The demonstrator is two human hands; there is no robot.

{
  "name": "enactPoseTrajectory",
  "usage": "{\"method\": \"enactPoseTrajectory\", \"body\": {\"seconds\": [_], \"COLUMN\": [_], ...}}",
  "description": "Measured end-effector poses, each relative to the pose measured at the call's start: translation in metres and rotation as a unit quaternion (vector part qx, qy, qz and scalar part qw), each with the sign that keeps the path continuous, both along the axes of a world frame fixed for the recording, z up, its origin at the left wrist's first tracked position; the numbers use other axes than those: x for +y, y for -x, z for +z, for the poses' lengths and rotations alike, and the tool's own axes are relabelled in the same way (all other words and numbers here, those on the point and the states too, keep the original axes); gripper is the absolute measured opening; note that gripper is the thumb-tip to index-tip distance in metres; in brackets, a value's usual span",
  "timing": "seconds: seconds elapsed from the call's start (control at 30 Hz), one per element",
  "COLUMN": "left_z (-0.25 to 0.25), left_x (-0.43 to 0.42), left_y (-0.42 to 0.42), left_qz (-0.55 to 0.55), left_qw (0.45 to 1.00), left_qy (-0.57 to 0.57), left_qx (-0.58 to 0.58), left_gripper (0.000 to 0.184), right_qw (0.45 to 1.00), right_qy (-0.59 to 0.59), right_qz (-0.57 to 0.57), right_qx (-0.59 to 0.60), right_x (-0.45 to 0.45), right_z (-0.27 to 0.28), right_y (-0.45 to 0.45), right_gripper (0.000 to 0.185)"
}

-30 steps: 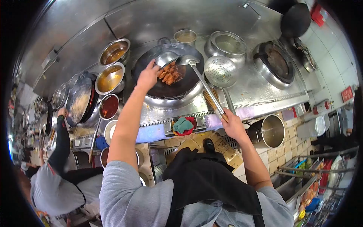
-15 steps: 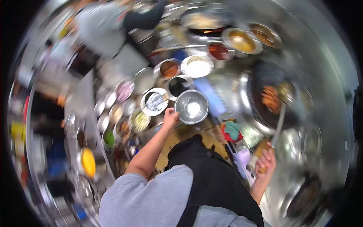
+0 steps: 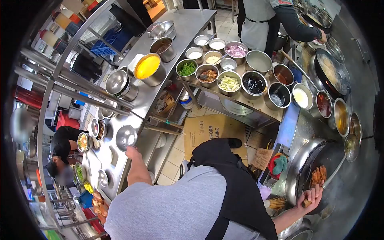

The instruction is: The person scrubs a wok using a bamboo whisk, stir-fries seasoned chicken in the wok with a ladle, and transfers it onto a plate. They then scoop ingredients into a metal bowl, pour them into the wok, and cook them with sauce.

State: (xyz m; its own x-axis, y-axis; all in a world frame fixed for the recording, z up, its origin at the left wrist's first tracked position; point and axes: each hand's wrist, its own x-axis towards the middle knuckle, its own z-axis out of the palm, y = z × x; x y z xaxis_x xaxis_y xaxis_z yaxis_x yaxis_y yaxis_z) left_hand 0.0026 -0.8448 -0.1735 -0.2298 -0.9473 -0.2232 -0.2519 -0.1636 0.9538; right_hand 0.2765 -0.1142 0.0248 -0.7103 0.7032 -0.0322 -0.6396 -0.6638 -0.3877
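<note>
My left hand [image 3: 133, 152] reaches out to the left and grips the near rim of a steel bowl [image 3: 126, 137]. The bowl is at the edge of the steel counter [image 3: 154, 94]; whether it touches the surface I cannot tell. Inside, only shiny metal shows. On the other side, my right hand [image 3: 311, 196] is closed round the wooden handle of a ladle [image 3: 334, 173]. The ladle's scoop [image 3: 351, 147] lies up by the far side of a dark wok [image 3: 306, 176]. Reddish-brown cooked pieces [image 3: 319, 176] sit in the wok, close to my right hand.
A stand ahead carries several steel pots, among them chopped greens [image 3: 187, 69] and a dark sauce [image 3: 255, 83]. A pot of yellow liquid [image 3: 147, 67] stands on the left counter. Steel rails [image 3: 76, 90] cross the left side. A co-worker [image 3: 256, 24] works at the stove beyond.
My view has turned to the left. The steel bowl has moved from near the sauce pots to the left counter, still in my left hand. My right hand keeps the ladle at the wok.
</note>
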Motion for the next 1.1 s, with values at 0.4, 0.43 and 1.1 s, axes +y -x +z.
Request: {"method": "enactPoseTrajectory", "body": {"seconds": [0.4,0.43,1.1], "left_z": [0.004,0.010,0.056], "left_x": [0.390,0.445,0.740], "left_y": [0.068,0.055,-0.047], "left_qz": [-0.822,-0.867,-0.927], "left_qw": [0.513,0.440,-0.319], "left_qy": [0.199,0.215,0.188], "left_qx": [-0.146,-0.093,0.062], "left_gripper": [0.026,0.034,0.044], "right_qw": [0.859,0.841,0.841], "right_qy": [-0.010,-0.050,0.035], "right_qz": [-0.265,-0.260,-0.233], "right_qx": [-0.438,-0.471,-0.487], "right_x": [-0.086,-0.094,-0.063], "right_z": [-0.012,-0.015,-0.052], "right_y": [-0.034,-0.047,0.030], "right_gripper": [0.040,0.035,0.017]}}
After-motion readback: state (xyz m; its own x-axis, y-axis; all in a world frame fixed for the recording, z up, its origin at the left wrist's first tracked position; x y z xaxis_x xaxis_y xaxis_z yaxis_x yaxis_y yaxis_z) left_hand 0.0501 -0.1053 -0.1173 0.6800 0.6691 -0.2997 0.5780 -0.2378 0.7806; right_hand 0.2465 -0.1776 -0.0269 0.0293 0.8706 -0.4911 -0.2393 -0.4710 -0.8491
